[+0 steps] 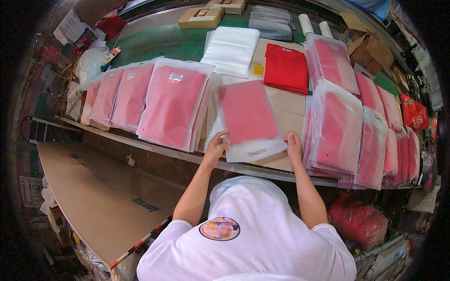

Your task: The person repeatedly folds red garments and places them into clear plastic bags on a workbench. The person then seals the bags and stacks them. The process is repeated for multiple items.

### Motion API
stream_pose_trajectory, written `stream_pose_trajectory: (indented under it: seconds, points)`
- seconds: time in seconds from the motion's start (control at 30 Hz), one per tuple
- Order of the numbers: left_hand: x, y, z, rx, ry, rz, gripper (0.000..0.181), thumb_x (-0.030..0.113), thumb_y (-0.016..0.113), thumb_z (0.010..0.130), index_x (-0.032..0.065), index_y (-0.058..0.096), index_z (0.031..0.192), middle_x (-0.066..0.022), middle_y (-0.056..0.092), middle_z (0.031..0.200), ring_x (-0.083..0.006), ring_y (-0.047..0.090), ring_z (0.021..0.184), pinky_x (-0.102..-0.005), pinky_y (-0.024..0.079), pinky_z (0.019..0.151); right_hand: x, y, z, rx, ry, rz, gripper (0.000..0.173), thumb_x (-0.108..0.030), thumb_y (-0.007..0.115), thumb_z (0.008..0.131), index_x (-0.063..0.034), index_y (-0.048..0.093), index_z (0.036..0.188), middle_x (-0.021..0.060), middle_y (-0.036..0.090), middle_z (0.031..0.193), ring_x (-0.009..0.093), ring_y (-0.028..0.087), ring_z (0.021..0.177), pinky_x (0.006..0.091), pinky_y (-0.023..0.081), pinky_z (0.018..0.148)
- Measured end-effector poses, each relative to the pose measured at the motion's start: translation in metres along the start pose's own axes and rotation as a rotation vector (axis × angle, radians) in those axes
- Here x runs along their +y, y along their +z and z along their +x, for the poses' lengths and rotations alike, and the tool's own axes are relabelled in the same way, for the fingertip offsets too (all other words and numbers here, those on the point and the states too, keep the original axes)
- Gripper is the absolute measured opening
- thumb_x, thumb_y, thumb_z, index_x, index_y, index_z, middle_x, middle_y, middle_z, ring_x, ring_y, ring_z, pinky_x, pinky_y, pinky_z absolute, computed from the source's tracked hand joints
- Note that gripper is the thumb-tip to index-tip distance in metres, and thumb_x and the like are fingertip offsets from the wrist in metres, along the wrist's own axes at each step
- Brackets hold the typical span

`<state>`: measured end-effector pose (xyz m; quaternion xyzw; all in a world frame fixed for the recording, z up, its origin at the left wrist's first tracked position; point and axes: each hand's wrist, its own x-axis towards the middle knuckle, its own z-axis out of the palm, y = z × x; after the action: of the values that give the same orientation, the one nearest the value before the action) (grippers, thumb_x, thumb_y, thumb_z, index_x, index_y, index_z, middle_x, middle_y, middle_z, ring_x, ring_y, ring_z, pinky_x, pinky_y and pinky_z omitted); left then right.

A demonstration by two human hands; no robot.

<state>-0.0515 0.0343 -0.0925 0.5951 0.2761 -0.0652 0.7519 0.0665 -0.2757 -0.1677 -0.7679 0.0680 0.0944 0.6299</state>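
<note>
A frosted plastic bag with a folded red garment inside lies flat before me on the table. Its die-cut handle end points toward my body. At the bag's lower left edge, the fingertips of my left hand pinch the plastic. My right hand is at the opposite edge, thumb and fingertips close to the plastic; whether they grip it is unclear. Beyond the bag are a stack of blank frosted bags and a folded red garment without a bag.
Bagged red garments stand in overlapping piles at left and right. Cardboard boxes and grey plastic sheets lie at the back. A large brown board slants below the table's front edge at left.
</note>
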Motion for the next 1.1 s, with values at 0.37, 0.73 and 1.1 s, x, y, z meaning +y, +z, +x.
stream_pose_trajectory:
  seconds: [0.37, 0.73, 1.1]
  points:
    - [0.004, -0.005, 0.01, 0.008, 0.008, 0.129, 0.044, 0.011, 0.064, 0.094, 0.0129, 0.057, 0.137, 0.0022, 0.057, 0.086, -0.0067, 0.046, 0.069, -0.0244, 0.034, 0.057, 0.002, 0.003, 0.018, -0.099, -0.025, -0.046, 0.039, -0.022, 0.07, 0.092, -0.0035, 0.059, 0.125, 0.0097, 0.064, 0.114, 0.017, 0.06, 0.098, 0.0312, 0.047, 0.089]
    - [0.0, -0.007, 0.015, 0.016, 0.05, 0.148, 0.046, 0.002, 0.059, 0.094, 0.0098, 0.055, 0.139, -0.0047, 0.064, 0.099, -0.0142, 0.059, 0.092, -0.0295, 0.046, 0.081, -0.018, 0.005, 0.017, -0.157, 0.024, -0.017, 0.042, -0.018, 0.069, 0.093, -0.0007, 0.056, 0.129, 0.018, 0.061, 0.13, 0.02, 0.06, 0.111, 0.0327, 0.044, 0.098]
    - [-0.001, -0.002, 0.016, 0.028, 0.097, 0.123, 0.043, 0.0, 0.058, 0.094, 0.0089, 0.057, 0.136, -0.0035, 0.062, 0.102, -0.0135, 0.058, 0.093, -0.0268, 0.045, 0.082, -0.018, 0.007, 0.019, -0.159, 0.035, -0.008, 0.038, -0.016, 0.069, 0.092, -0.0043, 0.058, 0.126, 0.0079, 0.065, 0.101, 0.016, 0.059, 0.093, 0.0301, 0.046, 0.084]
